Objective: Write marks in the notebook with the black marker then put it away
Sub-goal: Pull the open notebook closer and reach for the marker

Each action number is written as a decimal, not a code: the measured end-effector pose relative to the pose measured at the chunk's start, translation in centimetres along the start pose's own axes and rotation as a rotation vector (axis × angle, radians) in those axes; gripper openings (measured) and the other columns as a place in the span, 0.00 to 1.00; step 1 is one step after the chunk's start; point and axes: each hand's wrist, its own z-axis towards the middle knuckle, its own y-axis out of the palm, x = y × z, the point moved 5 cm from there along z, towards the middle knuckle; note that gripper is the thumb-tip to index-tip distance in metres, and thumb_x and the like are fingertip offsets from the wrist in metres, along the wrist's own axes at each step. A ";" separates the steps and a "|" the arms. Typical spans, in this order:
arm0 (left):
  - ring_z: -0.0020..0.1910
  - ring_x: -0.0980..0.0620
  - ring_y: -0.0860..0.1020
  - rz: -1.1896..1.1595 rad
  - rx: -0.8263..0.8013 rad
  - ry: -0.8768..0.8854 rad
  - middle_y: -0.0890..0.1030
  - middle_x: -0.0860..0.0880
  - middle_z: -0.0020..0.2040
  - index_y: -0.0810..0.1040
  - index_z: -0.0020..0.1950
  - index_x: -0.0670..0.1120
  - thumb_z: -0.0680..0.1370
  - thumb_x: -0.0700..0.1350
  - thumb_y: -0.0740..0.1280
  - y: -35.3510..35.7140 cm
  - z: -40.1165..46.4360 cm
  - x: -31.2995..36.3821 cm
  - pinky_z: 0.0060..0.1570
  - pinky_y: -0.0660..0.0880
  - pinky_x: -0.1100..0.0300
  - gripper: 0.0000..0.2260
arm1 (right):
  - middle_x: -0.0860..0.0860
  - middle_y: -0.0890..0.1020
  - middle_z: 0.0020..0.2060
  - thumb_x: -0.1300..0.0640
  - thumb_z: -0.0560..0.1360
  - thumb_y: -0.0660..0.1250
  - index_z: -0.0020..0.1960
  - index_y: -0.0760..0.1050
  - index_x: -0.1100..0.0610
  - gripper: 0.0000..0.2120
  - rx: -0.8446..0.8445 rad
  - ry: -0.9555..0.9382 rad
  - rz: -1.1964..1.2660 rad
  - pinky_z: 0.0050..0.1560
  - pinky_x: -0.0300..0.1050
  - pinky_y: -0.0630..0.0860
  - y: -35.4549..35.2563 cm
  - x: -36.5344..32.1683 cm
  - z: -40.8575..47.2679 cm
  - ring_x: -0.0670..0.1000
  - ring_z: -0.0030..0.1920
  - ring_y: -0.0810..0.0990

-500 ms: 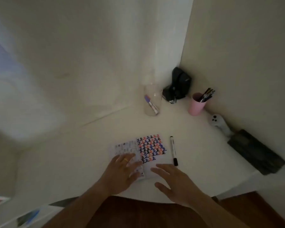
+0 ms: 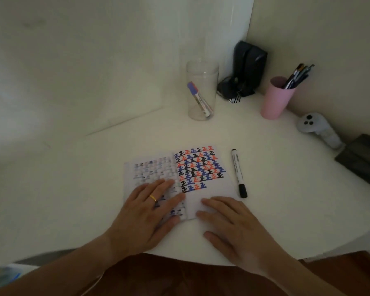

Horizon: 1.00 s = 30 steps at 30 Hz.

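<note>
An open notebook point(image 2: 201, 167) lies on the white desk point(image 2: 286, 189). Its right page carries rows of black, blue and red marks over a blank lower part. My left hand point(image 2: 146, 212), with a gold ring, rests flat on the left page with fingers spread. My right hand point(image 2: 233, 227) lies flat with its fingertips on the blank bottom of the right page. The black marker point(image 2: 238, 173), capped, lies on the desk just right of the notebook, cap end near my right hand, untouched.
A clear jar point(image 2: 201, 90) holding a blue-capped marker stands behind the notebook. A pink cup point(image 2: 276, 99) of pens, a black device point(image 2: 247, 67) in the corner, a white controller point(image 2: 316, 129) and a dark flat object point(image 2: 363, 159) line the right wall.
The view has come closer to the desk. Both hands stay flat on the notebook, and my right hand has slid slightly onto the right page.
</note>
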 end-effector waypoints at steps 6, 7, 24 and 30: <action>0.76 0.45 0.64 0.027 0.016 -0.014 0.65 0.47 0.78 0.62 0.77 0.61 0.80 0.66 0.54 -0.1 -0.5 0.8 0.72 0.64 0.45 0.26 | 0.46 0.74 0.71 0.40 0.81 0.58 0.69 0.73 0.46 0.20 0.114 -0.030 0.013 0.70 0.50 0.70 -0.7 -0.4 -0.4 0.49 0.71 0.70; 0.76 0.46 0.64 0.018 0.039 -0.018 0.65 0.48 0.78 0.62 0.76 0.62 0.80 0.66 0.55 0.0 -0.6 0.8 0.72 0.64 0.46 0.25 | 0.45 0.75 0.71 0.39 0.80 0.58 0.69 0.73 0.45 0.20 0.133 -0.033 -0.001 0.70 0.48 0.69 -0.7 -0.4 -0.4 0.48 0.70 0.70; 0.75 0.46 0.63 0.023 0.128 -0.070 0.65 0.46 0.78 0.62 0.74 0.68 0.78 0.70 0.43 0.0 -2.1 1.8 0.72 0.65 0.50 0.26 | 0.56 0.79 0.59 0.47 0.78 0.60 0.63 0.77 0.54 0.19 0.361 0.313 -0.305 0.55 0.53 0.77 -2.9 -1.2 -0.5 0.59 0.57 0.77; 0.77 0.49 0.58 -0.068 0.138 -0.059 0.61 0.51 0.79 0.60 0.73 0.72 0.81 0.67 0.50 1.0 -1.5 0.2 0.74 0.57 0.51 0.19 | 0.57 0.76 0.63 0.47 0.81 0.57 0.77 0.62 0.50 0.25 0.288 0.611 -0.281 0.57 0.53 0.76 -4.1 3.4 2.0 0.59 0.62 0.74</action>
